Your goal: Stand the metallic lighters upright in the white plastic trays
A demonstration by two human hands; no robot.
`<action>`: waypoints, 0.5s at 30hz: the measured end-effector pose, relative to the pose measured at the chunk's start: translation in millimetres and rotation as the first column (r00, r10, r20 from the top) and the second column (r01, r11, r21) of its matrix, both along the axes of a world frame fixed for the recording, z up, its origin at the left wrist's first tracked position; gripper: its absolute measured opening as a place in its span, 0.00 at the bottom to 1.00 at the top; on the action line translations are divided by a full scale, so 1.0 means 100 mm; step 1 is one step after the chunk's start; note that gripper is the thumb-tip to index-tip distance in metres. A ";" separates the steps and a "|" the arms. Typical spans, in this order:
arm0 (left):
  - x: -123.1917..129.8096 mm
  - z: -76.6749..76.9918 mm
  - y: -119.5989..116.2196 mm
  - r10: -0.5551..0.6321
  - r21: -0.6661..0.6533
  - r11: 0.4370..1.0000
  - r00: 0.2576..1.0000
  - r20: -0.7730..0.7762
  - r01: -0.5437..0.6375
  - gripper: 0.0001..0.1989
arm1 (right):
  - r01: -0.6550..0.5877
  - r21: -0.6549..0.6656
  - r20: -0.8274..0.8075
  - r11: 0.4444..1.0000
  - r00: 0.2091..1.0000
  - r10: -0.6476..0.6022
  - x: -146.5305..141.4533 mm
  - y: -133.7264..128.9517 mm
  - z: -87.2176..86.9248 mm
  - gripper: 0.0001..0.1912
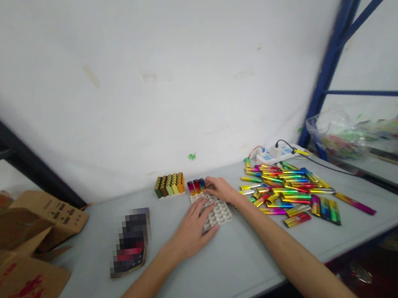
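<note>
The white tray (221, 214) lies before us in the head view, on the grey table (229, 269), with three shiny coloured tubes (196, 186) upright at its eleven o'clock. Our left hand (191, 232) spreads wide over it. Our right hand (221, 189) bends its fingers beside the blue tube (202, 184); we cannot tell whether they grip. From the tray, a gold-topped block (169, 185) stands at ten o'clock, loose tubes (294, 196) at three.
</note>
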State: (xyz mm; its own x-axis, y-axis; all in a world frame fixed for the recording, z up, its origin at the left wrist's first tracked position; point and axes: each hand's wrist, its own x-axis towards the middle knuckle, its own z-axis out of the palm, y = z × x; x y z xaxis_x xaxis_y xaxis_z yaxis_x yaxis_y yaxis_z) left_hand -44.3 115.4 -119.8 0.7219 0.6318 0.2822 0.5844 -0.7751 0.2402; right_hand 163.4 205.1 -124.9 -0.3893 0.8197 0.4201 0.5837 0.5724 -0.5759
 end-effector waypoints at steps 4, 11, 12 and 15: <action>0.00 0.00 0.00 0.006 0.020 1.000 1.000 0.010 -0.006 0.27 | 0.036 0.008 0.091 0.999 0.995 -0.037 0.07 0.02 0.07 0.08; 0.00 0.02 -0.01 -0.007 0.019 1.000 1.000 0.007 0.007 0.27 | 0.504 0.100 0.136 0.858 0.847 -0.514 0.60 0.09 0.16 0.21; 0.00 0.02 -0.01 0.000 0.011 1.000 1.000 0.002 0.000 0.27 | 0.579 0.108 0.133 0.809 0.798 -0.588 0.69 0.08 0.15 0.21; -0.01 0.02 -0.01 0.010 -0.005 1.000 1.000 -0.009 -0.010 0.27 | 0.719 0.104 0.223 0.687 0.656 -0.721 0.86 0.04 0.07 0.21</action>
